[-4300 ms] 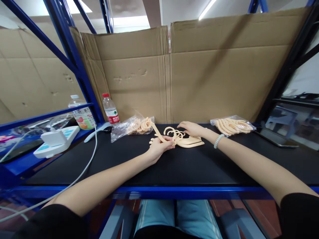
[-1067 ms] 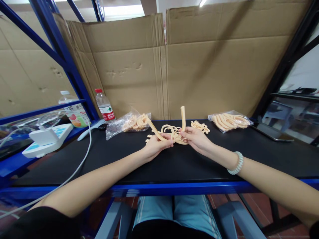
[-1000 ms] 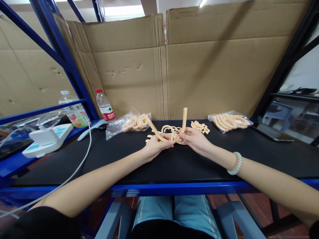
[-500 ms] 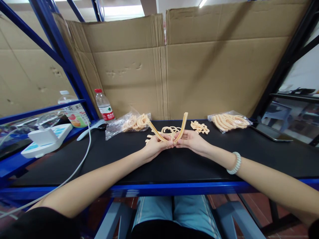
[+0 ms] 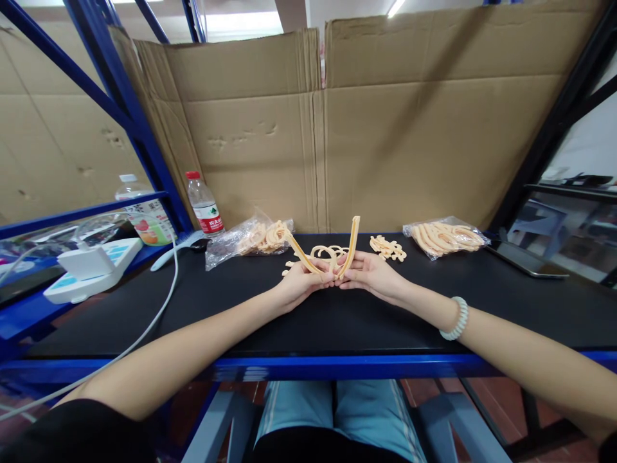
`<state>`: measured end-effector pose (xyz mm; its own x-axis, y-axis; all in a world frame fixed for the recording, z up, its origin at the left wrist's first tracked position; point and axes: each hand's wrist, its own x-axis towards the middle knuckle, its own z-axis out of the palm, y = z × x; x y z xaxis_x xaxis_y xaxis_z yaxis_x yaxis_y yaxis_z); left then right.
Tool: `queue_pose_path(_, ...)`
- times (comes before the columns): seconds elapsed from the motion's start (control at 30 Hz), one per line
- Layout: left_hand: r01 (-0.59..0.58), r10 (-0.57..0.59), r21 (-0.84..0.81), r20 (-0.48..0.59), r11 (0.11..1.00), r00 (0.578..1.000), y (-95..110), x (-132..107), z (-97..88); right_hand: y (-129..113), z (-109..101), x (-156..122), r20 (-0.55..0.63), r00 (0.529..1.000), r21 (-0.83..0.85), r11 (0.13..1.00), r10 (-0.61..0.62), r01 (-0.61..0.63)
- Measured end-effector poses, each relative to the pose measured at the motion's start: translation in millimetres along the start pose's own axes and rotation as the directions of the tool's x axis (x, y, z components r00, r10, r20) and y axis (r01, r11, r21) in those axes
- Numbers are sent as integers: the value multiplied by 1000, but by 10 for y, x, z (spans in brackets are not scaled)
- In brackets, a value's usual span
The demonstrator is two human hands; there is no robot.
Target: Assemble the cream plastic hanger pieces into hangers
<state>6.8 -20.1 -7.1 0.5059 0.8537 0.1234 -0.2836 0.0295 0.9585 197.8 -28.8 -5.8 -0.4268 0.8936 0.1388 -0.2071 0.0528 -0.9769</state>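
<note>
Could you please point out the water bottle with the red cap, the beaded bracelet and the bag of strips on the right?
Water bottle (image 5: 205, 209), head view, label.
Bracelet (image 5: 456, 319), head view, beads.
Bag of strips (image 5: 446, 237), head view, middle.

I see both forearms bare from my headset, with short black sleeves (image 5: 81, 431) showing only at the lower corners of the view, the one on the right barely a sliver. A pale, beaded-looking bracelet (image 5: 456, 318) circles the wrist behind the right hand (image 5: 373, 275), while the left hand (image 5: 301, 286) and its wrist carry nothing. Below the shelf edge I make out light blue trousers (image 5: 337, 418) with faint vertical stripes.
</note>
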Motion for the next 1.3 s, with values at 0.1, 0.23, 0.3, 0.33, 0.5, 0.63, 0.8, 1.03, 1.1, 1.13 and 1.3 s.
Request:
queue_pose_path(0.1,10,-10,23,-6,1000,1000,5,-4,7,8,8,-5,-5,1000,-3,1000,-1,1)
queue_pose_path(0.23,22,-22,42,0,999,1000,-2,0,-10,9,19,-7,-8,1000,2,1000,7,-7)
queue_pose_path(0.3,24,-24,35,2,999,1000,-4,1,-17,8,23,-7,-17,1000,10,1000,13,-13)
queue_pose_path(0.33,25,-25,32,2,999,1000,-4,1,-18,7,24,-6,-21,1000,16,1000,15,-14)
queue_pose_path(0.5,31,-31,44,-6,999,1000,10,-4,1,13,20,0,-20,1000,41,999,12,-11)
queue_pose_path(0.63,30,-29,80,-9,996,1000,17,-12,23,15,24,3,-22,1000,34,999,-3,4)
queue_pose_path(0.8,22,-20,57,-30,998,999,18,-21,40,12,32,4,-18,1000,1,1000,-12,12)
queue_pose_path(1.03,8,-2,87,-61,996,998,2,-24,50,49,33,22,-22,998,-56,997,-61,60)
queue_pose_path(1.1,-7,16,106,-75,994,997,-10,-21,48,62,43,26,-25,997,-78,994,-76,74)
queue_pose_path(1.13,-15,25,120,-79,993,997,-17,-20,46,69,48,27,-25,996,-89,993,-82,79)
queue_pose_path(1.3,-37,56,175,-107,984,993,-58,-10,51,102,74,44,-30,991,-142,982,-127,121)
